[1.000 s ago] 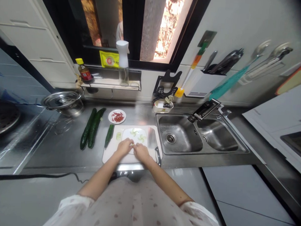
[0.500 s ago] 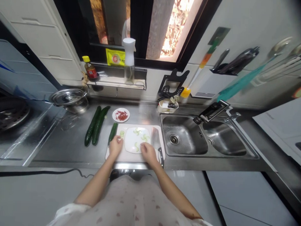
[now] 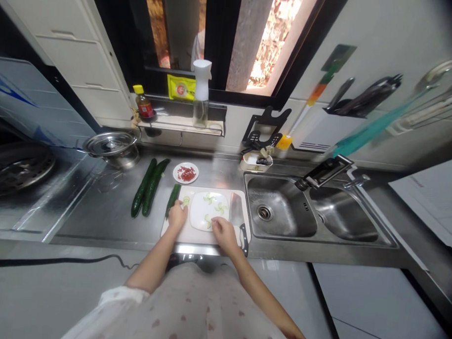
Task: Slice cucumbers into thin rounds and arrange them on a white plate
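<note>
steel counter (image 3: 106, 210), left hand (image 3: 177, 216) by cucumber slice (image 3: 186, 201), right hand (image 3: 223, 232) at plate (image 3: 199, 211), grips unclear

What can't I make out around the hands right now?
Head view only:
Left hand: its fingers cover the near end of the cucumber half; grip unclear.
Right hand: covers the near edge of the plate; anything pinched is hidden.
Cucumber slices: too small to count.
Bottle label: too small to read.
</note>
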The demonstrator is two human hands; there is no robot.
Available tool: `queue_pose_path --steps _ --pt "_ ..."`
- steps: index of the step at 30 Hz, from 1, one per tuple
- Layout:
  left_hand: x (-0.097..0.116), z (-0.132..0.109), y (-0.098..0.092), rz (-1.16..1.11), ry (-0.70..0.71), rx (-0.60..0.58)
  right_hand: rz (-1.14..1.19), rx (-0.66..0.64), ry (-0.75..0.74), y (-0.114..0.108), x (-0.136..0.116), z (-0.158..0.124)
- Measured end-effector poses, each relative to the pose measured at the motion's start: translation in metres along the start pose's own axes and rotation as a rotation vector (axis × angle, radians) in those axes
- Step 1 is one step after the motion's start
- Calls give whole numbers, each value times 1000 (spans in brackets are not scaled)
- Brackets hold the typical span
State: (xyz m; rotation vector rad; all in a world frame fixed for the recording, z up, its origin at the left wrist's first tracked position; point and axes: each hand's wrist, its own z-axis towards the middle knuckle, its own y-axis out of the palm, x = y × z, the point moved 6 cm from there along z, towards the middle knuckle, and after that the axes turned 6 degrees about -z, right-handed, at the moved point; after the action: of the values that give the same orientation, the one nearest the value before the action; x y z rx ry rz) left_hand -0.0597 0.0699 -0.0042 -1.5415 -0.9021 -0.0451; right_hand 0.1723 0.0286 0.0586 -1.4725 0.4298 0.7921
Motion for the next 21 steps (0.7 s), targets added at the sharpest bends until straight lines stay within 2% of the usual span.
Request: queue_pose_path --steps 5,12,18,21 --pt "1 1 0 11 10 3 9 -7 -8 1 -1 -3" --pt "4 1 -5 -85 88 99 2 -30 -8 2 -4 -4" --pt "1 -1 -12 -391 76 104 14 -39 -1 4 -4 -2" --pt "5 -2 -16 -637 59 1 41 -21 3 1 -8 1"
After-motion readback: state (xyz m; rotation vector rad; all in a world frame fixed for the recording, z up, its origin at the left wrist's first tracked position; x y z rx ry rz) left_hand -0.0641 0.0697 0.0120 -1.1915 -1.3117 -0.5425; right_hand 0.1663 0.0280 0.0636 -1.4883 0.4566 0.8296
